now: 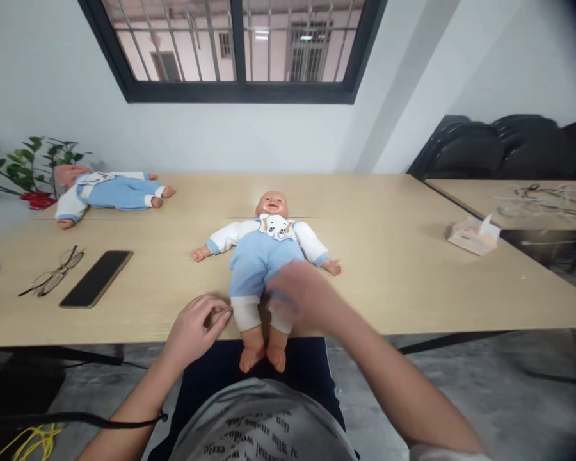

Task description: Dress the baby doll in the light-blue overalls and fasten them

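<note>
The doll (254, 256) lay face up on the table (393, 269), in front of the person, its head toward the window (240, 93) and its feet out past the near edge. It looked light for its bulk, soft and giving through the clothed body and stiffer in the smooth head, hands and feet. Those bare parts would likely have been the slippery ones, while the cloth promised better grip; nothing about it seemed very fragile. The surest hold looked to be around the trunk, one hand to each side under the arms, since a lift by a foot or a sleeve might have let the rest flop or pulled at the clothes. The left hand (194, 330) was beside the lower leg, at the white cuff, with fingers curled and thumb close to them; whether it pinched any cloth could not be told. The right hand (307, 298) was blurred over the doll's other leg, so neither how far it was open nor whether it had hold of anything could be told. Counted out, there were two dolls, this one and the other doll (125, 192), on its back at the far left by one plant (22, 160); one phone (96, 278); one pair of glasses (57, 277) just beside it; and one tissue box (470, 237) toward the right. Two tables showed, the second with cables (552, 195) on it, too tangled to count, as were the overlapping chairs (470, 150) behind.
</note>
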Demonstrator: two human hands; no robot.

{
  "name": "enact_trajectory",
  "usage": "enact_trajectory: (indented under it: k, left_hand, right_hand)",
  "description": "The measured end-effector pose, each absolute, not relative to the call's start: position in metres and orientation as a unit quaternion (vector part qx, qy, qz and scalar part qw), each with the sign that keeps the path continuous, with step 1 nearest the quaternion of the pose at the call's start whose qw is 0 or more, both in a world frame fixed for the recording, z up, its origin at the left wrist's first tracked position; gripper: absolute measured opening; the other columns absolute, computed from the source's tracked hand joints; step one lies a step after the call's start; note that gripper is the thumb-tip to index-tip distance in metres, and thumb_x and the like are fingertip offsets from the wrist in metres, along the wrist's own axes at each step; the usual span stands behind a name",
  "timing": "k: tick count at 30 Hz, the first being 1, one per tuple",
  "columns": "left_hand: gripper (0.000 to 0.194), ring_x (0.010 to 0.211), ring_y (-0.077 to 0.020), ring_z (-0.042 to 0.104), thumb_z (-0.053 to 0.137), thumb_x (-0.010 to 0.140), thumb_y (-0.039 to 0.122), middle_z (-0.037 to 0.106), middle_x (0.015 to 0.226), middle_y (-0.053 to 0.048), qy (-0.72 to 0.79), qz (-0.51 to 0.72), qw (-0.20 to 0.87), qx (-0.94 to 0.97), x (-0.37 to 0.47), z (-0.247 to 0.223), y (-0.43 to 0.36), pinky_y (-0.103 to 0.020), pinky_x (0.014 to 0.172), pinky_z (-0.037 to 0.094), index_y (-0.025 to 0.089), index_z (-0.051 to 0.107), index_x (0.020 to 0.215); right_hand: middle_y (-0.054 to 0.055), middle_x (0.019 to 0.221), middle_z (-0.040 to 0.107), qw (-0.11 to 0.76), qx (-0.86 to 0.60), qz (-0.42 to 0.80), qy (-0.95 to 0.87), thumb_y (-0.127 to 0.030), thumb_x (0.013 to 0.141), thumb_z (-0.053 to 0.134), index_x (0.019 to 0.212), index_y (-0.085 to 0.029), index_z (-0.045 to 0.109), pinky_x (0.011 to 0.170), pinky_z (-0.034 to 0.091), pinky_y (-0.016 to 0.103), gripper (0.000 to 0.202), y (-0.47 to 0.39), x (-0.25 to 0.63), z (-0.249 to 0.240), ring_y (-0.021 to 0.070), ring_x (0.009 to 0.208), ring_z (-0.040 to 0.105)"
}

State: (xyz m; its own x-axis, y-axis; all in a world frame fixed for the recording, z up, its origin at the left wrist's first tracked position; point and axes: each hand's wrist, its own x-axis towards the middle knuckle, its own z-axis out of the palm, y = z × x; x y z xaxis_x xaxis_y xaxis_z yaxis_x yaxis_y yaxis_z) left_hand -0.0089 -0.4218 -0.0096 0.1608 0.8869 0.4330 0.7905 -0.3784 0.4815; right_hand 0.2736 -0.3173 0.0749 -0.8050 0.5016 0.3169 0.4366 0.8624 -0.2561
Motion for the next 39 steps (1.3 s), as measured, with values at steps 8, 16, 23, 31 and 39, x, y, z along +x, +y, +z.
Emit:
enact_trajectory:
  k: [8, 16, 23, 31, 39]
  left_hand:
    - [0.011, 0.074, -0.0172, 0.063, 0.057, 0.099, 0.027, 0.067, 0.08, -0.001, 0.58, 0.33, -0.068, 0.742, 0.007, -0.016, -0.415, -0.03, 0.072, 0.046, 0.021, 0.065, 0.096]
    - [0.009, 0.078, -0.0177, 0.064, 0.057, 0.094, 0.015, 0.069, 0.084, -0.002, 0.447, 0.351, -0.027, 0.823, 0.016, 0.008, -0.428, -0.03, 0.074, 0.048, 0.022, 0.062, 0.092]
    - [0.005, 0.068, -0.0156, 0.055, 0.059, 0.092, 0.019, 0.056, 0.079, 0.001, 0.52, 0.438, 0.071, 0.73, 0.02, -0.001, -0.436, -0.028, 0.065, 0.046, 0.022, 0.056, 0.094]
    - [0.018, 0.063, -0.0155, 0.047, 0.053, 0.093, 0.019, 0.047, 0.069, 0.002, 0.566, 0.462, 0.12, 0.672, 0.036, -0.019, -0.43, -0.027, 0.058, 0.039, 0.022, 0.049, 0.076]
    - [0.014, 0.078, -0.022, 0.06, 0.058, 0.096, 0.026, 0.066, 0.078, -0.002, 0.564, 0.338, 0.012, 0.753, 0.02, -0.036, -0.463, -0.037, 0.076, 0.043, 0.022, 0.062, 0.083]
  right_hand:
    - [0.006, 0.091, 0.066, 0.148, -0.193, -0.066, -0.968, -0.022, 0.101, 0.058, 0.095, -0.02, 0.066, 0.075, 0.046, 0.037, 0.01, -0.427, 0.23, 0.029, 0.0229, 0.087, 0.058]
    - [0.008, 0.104, 0.068, 0.214, -0.283, 0.016, -0.935, -0.024, 0.1, 0.061, 0.115, -0.019, 0.063, 0.073, 0.054, 0.037, 0.016, -0.426, 0.239, 0.021, 0.0244, 0.092, 0.062]
    - [0.01, 0.115, 0.064, 0.352, -0.296, 0.216, -0.861, -0.019, 0.096, 0.062, 0.13, -0.024, 0.055, 0.09, 0.057, 0.041, 0.035, -0.434, 0.247, 0.025, 0.0246, 0.106, 0.063]
    - [0.01, 0.115, 0.064, 0.351, -0.314, 0.243, -0.848, -0.018, 0.094, 0.065, 0.126, -0.024, 0.055, 0.094, 0.057, 0.044, 0.035, -0.437, 0.238, 0.029, 0.0258, 0.107, 0.063]
    - [0.005, 0.096, 0.069, 0.256, -0.308, 0.06, -0.914, -0.026, 0.096, 0.068, 0.118, -0.024, 0.063, 0.117, 0.04, 0.05, 0.023, -0.437, 0.221, 0.013, 0.0233, 0.098, 0.064]
